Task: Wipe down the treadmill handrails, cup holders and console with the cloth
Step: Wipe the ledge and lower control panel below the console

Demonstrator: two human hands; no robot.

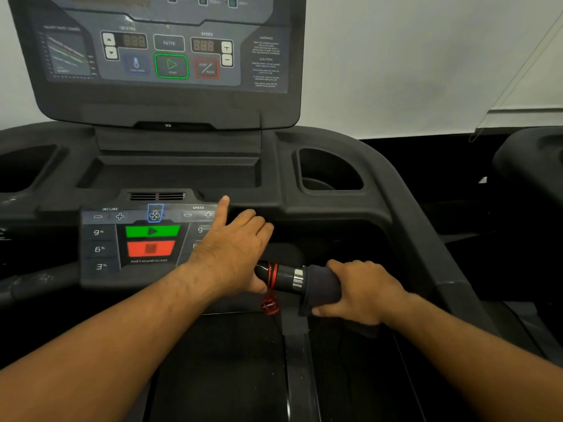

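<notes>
A dark cloth (320, 284) is wrapped round the short black handrail grip (283, 277) in front of the lower control panel (143, 239). My right hand (362, 292) grips the cloth and the handrail under it. My left hand (234, 254) rests on the right end of the lower panel, index finger stretched up, the other fingers bent over the panel's edge. The upper console (170, 56) stands above. The right cup holder (329, 172) and left cup holder (24, 166) flank a centre tray (170, 175).
A red safety clip (269, 304) hangs below the grip, with a red cord wound round the handrail. The treadmill's right side rail (426, 239) runs down to the right. A second machine's edge (530, 159) shows at far right. A white wall lies behind.
</notes>
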